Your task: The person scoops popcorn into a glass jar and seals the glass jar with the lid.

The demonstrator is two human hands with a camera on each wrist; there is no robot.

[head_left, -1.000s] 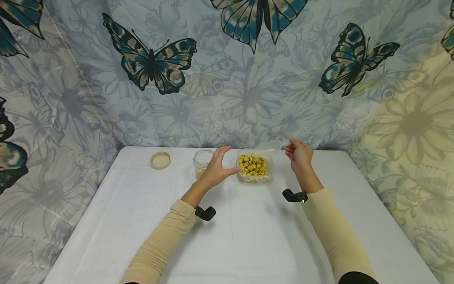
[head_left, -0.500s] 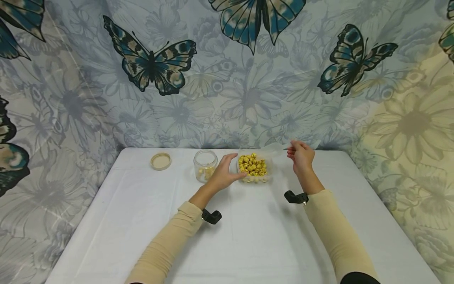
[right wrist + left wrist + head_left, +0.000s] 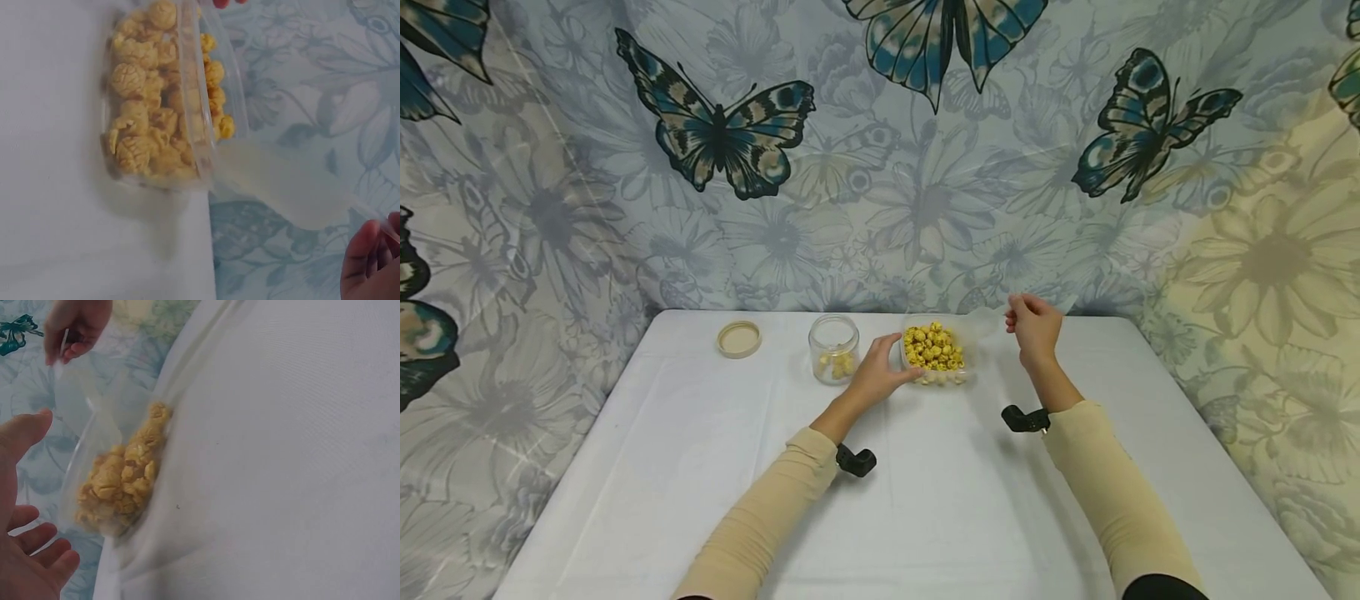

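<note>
Head view: right hand [image 3: 1036, 332] pinches translucent plastic scoop [image 3: 284, 186]; left hand [image 3: 877, 371] is spread beside clear square plastic tub [image 3: 197, 103] of yellow popcorn [image 3: 934, 347] — probably light, flexible, best held by opposite walls.

A patterned backdrop [image 3: 932, 250] rises behind the table [image 3: 940, 500] and turns forward along both sides, printed with pale blue-grey flowers [image 3: 775, 237] and large teal, black and cream butterflies [image 3: 718, 142], some cut off by the upper and side edges; a white cloth [image 3: 625, 500] covers the tabletop, and warm yellowish light tints the backdrop at the right
</note>
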